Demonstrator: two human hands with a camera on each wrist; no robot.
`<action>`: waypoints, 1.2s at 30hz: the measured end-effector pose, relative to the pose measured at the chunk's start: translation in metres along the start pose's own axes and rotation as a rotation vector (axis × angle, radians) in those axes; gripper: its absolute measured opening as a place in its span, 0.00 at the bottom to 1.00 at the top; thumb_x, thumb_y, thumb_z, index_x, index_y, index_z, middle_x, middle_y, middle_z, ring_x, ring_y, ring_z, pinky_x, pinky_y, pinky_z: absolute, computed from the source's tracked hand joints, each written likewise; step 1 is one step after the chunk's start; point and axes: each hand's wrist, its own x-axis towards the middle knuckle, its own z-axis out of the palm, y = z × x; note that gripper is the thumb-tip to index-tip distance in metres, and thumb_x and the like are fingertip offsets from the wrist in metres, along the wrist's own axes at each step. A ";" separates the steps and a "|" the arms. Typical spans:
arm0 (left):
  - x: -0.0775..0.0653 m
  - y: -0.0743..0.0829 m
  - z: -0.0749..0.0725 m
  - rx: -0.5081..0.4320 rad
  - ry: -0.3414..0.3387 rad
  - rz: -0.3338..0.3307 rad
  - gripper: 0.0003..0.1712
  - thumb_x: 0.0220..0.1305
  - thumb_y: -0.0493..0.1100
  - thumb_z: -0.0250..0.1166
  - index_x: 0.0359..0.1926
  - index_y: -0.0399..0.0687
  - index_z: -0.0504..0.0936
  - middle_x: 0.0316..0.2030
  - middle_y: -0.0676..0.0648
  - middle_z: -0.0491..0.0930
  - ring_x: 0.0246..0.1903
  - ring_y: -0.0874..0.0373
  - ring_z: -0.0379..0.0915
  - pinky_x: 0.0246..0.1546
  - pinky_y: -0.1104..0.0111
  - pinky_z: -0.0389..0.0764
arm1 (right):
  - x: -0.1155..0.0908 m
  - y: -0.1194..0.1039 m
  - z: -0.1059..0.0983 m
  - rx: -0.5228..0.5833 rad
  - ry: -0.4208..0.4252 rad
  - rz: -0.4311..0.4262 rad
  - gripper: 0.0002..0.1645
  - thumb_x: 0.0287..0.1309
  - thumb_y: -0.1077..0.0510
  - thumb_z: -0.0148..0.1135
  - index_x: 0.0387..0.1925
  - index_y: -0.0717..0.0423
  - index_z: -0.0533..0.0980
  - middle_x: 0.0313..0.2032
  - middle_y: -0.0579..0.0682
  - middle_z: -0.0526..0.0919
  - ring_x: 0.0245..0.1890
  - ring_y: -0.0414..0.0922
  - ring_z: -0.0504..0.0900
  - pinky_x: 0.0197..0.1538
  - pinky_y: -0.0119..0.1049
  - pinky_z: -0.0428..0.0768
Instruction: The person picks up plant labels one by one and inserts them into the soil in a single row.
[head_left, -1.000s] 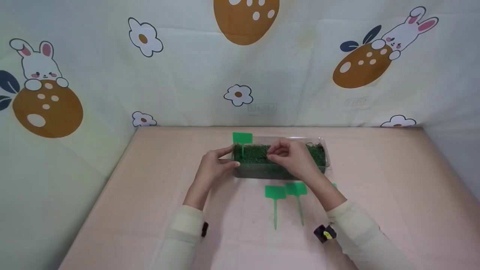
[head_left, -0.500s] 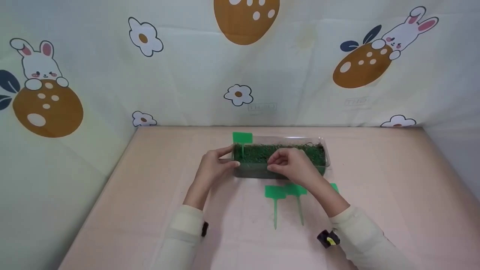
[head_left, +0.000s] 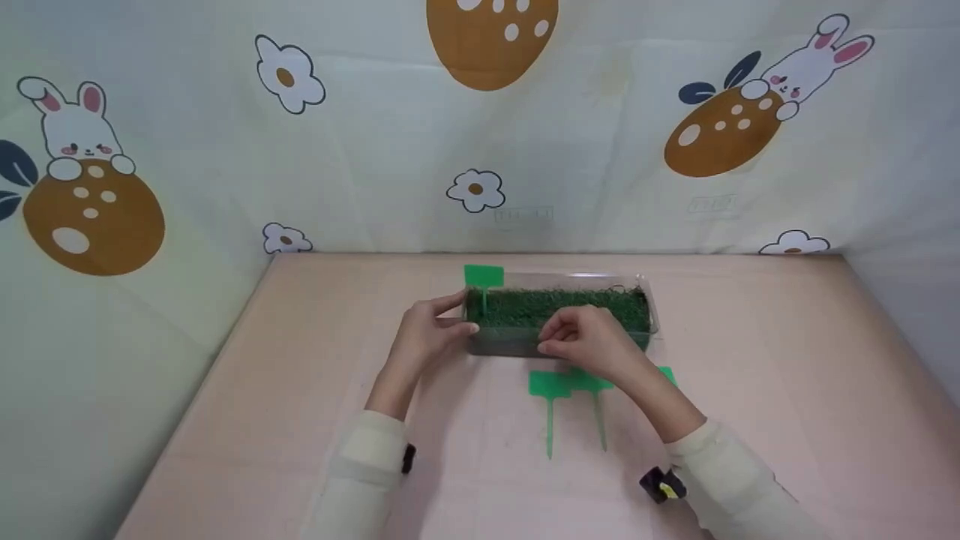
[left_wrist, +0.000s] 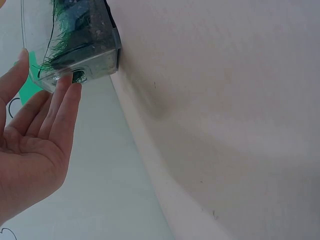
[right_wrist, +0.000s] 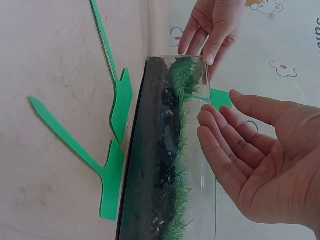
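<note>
My left hand (head_left: 424, 334) holds the left end of a clear plastic planter box (head_left: 510, 343), thumb at the front corner and index finger at the back corner. In the left wrist view its other fingers (left_wrist: 62, 107) lie against the end wall. Green grass (head_left: 517, 306) on dark soil fills the box. One green plant label (head_left: 484, 276) stands upright in the grass at the left end. My right hand (head_left: 589, 341) hovers before the box's front wall, fingers relaxed and slightly bent; the right wrist view shows nothing in its palm (right_wrist: 275, 175).
Two green plant labels (head_left: 550, 384) lie on the pink table (head_left: 300, 420) in front of the box, their stems toward me. Part of another green label (head_left: 667, 373) shows beside my right forearm. A printed curtain (head_left: 375, 150) hangs behind the table.
My right hand has drawn back toward me, from over the grass to before the box's front wall. The left hand, the box and the labels have stayed in place.
</note>
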 end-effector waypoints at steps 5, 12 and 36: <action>0.000 0.000 0.000 -0.013 -0.003 0.000 0.36 0.59 0.39 0.73 0.69 0.55 0.73 0.70 0.46 0.70 0.57 0.52 0.81 0.58 0.59 0.81 | -0.002 0.002 0.001 -0.024 -0.043 0.016 0.04 0.62 0.58 0.68 0.37 0.53 0.84 0.34 0.49 0.86 0.32 0.41 0.83 0.36 0.33 0.80; 0.000 -0.001 0.000 -0.007 0.000 0.006 0.37 0.60 0.39 0.72 0.69 0.57 0.73 0.70 0.47 0.70 0.57 0.52 0.81 0.57 0.59 0.82 | -0.003 0.005 0.004 -0.055 -0.081 0.001 0.04 0.61 0.57 0.69 0.35 0.54 0.85 0.32 0.48 0.86 0.30 0.39 0.80 0.35 0.32 0.79; 0.003 -0.001 0.002 -0.006 0.007 -0.031 0.37 0.59 0.39 0.73 0.69 0.58 0.72 0.70 0.48 0.70 0.58 0.53 0.81 0.55 0.61 0.83 | -0.005 0.010 0.014 -0.092 -0.156 0.059 0.03 0.59 0.58 0.70 0.31 0.52 0.85 0.28 0.46 0.85 0.28 0.38 0.77 0.32 0.30 0.76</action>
